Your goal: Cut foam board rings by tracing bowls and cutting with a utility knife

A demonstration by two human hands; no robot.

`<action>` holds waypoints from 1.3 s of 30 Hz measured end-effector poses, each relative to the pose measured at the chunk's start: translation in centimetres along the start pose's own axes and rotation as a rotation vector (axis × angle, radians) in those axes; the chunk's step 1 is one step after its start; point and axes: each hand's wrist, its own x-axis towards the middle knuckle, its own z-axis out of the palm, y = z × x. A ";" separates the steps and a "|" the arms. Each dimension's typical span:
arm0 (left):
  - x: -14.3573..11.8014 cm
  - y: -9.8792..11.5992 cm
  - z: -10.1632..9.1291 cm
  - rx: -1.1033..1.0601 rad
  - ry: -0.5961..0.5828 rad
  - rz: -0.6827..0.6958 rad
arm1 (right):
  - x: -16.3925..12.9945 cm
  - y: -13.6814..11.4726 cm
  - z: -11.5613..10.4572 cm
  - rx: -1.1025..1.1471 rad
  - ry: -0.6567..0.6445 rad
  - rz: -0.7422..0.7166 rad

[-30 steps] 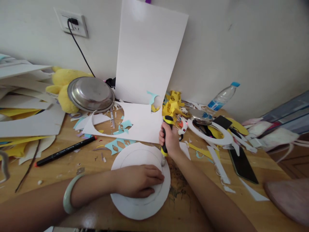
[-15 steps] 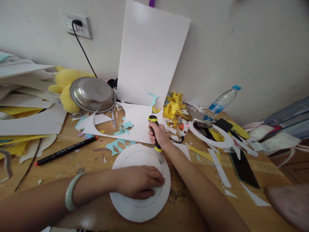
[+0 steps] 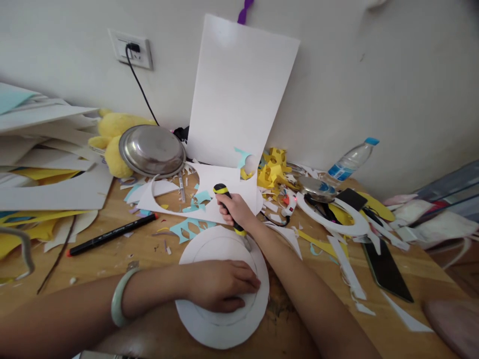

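Note:
A round white foam-board disc (image 3: pixel 198 326) lies flat on the wooden table, with a pencilled circle inside its edge. My left hand (image 3: pixel 228 285) rests palm down on it, fingers stretched toward the right side of that circle. In my right hand (image 3: pixel 236 212) is a craft knife (image 3: pixel 222 190) with a black and yellow handle, gripped in closed fingers. Its handle leans to the left, and its blade meets the disc at the upper right, close to the drawn line. How deep the tip sits cannot be seen.
Behind the disc lie a cut white board (image 3: pixel 220 192) and blue scraps (image 3: pixel 190 229). A black marker (image 3: pixel 112 234) is at left, below a metal bowl (image 3: pixel 151 149). To the right are a white ring (image 3: pixel 337 227), a phone (image 3: pixel 389 271) and a water bottle (image 3: pixel 350 162).
The craft knife's handle has tipped further left in my right hand, and its blade has shifted slightly up-left along the circle. My left hand stays on the disc. The whole view has shifted slightly.

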 end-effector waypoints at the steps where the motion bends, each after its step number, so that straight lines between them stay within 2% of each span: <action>1: -0.1 0.0 0.0 0.008 -0.007 -0.001 | 0.0 0.0 -0.1 0.013 0.003 0.002; 4: -0.3 0.0 0.0 0.031 -0.018 0.003 | -0.5 -0.1 -0.6 0.071 0.082 -0.018; 7: -0.5 0.1 0.2 0.052 -0.023 0.030 | -1.8 0.2 -1.3 0.075 0.255 -0.032; 10: -0.7 0.2 0.6 0.098 0.014 -0.009 | -3.5 0.9 -2.0 0.074 0.393 -0.033; 12: -0.8 0.2 0.8 0.117 0.027 -0.041 | -4.3 1.3 -2.4 0.105 0.424 -0.033; 19: -0.6 -0.2 0.3 0.051 -0.029 -0.005 | -4.6 1.8 -2.5 0.099 0.399 -0.008; 32: -0.4 -0.4 0.2 0.019 -0.015 0.029 | -3.8 1.6 -2.3 0.033 0.386 -0.039; 39: -0.3 -0.4 0.1 0.023 -0.039 0.021 | -3.0 1.0 -1.4 -0.039 0.278 -0.047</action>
